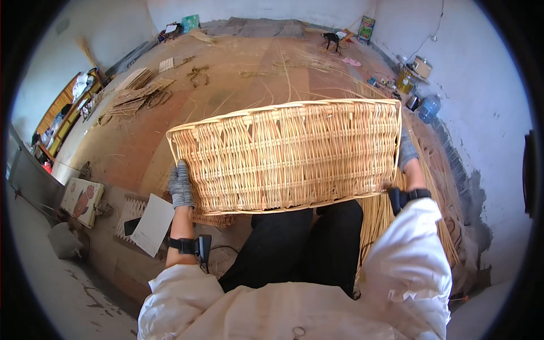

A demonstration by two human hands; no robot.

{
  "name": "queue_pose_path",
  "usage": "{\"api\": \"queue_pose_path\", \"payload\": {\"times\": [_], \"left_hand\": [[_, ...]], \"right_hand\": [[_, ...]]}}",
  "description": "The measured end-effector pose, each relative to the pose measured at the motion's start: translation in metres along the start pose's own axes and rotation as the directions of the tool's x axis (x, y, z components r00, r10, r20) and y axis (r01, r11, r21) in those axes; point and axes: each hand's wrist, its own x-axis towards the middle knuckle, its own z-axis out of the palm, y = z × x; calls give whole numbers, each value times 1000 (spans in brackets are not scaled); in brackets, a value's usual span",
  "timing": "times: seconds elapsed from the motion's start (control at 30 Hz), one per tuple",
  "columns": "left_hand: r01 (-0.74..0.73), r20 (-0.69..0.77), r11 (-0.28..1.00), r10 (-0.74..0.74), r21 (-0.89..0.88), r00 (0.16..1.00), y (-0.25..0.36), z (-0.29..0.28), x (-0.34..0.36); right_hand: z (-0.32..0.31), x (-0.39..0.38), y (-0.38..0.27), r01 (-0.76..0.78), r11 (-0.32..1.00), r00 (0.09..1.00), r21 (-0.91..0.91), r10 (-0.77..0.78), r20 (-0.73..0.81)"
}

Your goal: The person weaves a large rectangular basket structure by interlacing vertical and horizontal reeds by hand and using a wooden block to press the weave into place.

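This looks like a wicker-weaving workshop with scuffed white walls (476, 68). A bundle of straw-coloured canes (375, 221) lies near the right edge of the reddish-brown floor (150, 141), flat brown woven panels (139, 95) are piled toward its left edge, and a large rectangular pale wicker piece (289, 156) is held above it.

The wicker piece (289, 156) is hiding the right hand's (407, 153) fingertips; a white sheet (153, 225) is partly covering a black flat object (131, 226); a dark shape (529, 175) is merging into the right rim; distant clutter (169, 32) is appearing too small to tell.
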Motion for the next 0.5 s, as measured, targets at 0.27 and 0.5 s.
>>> {"api": "queue_pose_path", "payload": {"times": [0.27,0.5], "left_hand": [[-98,-17,785,111,-611,994,32,13,-39],[-234,267,961,266,-146,926,13,88,-11]], "right_hand": [[35,-65,-68,567,823,824,-34,-567,6],[-90,-85,-89,451,890,885,-70,-456,-93]]}}
